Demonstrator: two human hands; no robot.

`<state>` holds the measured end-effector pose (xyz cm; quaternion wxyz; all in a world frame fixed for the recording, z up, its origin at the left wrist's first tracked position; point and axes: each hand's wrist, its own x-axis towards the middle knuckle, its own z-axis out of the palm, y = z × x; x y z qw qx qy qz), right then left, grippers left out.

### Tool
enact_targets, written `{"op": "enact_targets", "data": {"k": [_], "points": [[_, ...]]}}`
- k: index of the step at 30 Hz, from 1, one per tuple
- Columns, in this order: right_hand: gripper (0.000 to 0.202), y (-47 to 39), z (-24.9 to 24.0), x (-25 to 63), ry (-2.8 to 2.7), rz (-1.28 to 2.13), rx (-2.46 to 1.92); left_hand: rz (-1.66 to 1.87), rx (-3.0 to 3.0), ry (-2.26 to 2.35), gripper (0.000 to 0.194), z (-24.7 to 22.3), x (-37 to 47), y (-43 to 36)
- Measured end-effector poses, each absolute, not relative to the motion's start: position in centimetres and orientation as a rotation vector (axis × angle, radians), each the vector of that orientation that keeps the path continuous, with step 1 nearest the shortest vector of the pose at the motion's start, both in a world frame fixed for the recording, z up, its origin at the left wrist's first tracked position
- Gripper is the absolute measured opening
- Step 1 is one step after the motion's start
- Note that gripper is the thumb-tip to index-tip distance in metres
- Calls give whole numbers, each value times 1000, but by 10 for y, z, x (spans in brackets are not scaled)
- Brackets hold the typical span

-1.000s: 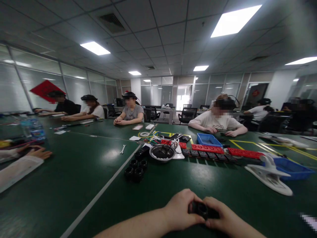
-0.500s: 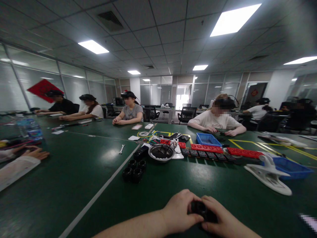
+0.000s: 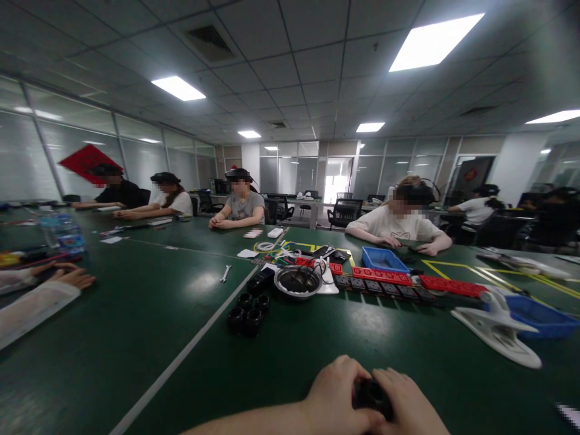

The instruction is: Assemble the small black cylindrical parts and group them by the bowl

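Note:
Near the bottom edge, both my hands close around a small black rounded object (image 3: 372,397), its exact kind hidden by my fingers. My left hand (image 3: 336,393) grips it from the left, thumb across its near side. From the right, my right hand (image 3: 406,400) wraps over it, fingers bent. Farther off to the left stands a tight cluster of several glossy black round parts (image 3: 248,314), each with an opening on top. All of this is over the dark green table (image 3: 290,356).
Beyond the cluster are a metal bowl (image 3: 298,283) with dark contents, red power strips (image 3: 383,275), blue trays (image 3: 384,260) and a white stand (image 3: 498,329). A wrench (image 3: 225,273) lies left of centre. A co-worker's hands (image 3: 72,275) rest at far left; other people sit across.
The view has shifted slightly, so the table things appear a little lower and further right. My right hand has turned and covers more of the black object.

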<state>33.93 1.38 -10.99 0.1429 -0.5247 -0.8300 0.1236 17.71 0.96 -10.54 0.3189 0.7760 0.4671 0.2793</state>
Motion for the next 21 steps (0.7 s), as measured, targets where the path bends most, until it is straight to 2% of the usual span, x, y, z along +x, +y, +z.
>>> {"op": "enact_targets", "data": {"k": [4, 8, 11, 14, 18, 21], "points": [[39, 15, -99, 343, -2382, 551, -1399, 742, 2116, 1140, 47, -101, 174, 11], [31, 17, -79, 352, -2387, 971, -1247, 740, 2202, 1055, 37, -100, 171, 13], [26, 21, -76, 356, -2394, 1091, -1190, 721, 2196, 1004, 38, -100, 171, 14], [23, 22, -89, 353, -2368, 941, -1327, 687, 2155, 1036, 41, -100, 171, 13], [19, 18, -108, 343, -2346, 516, -1487, 704, 2108, 1165, 38, -101, 173, 12], [24, 14, -109, 340, -2376, 360, -1505, 713, 2097, 1235, 38, -102, 174, 12]]}}
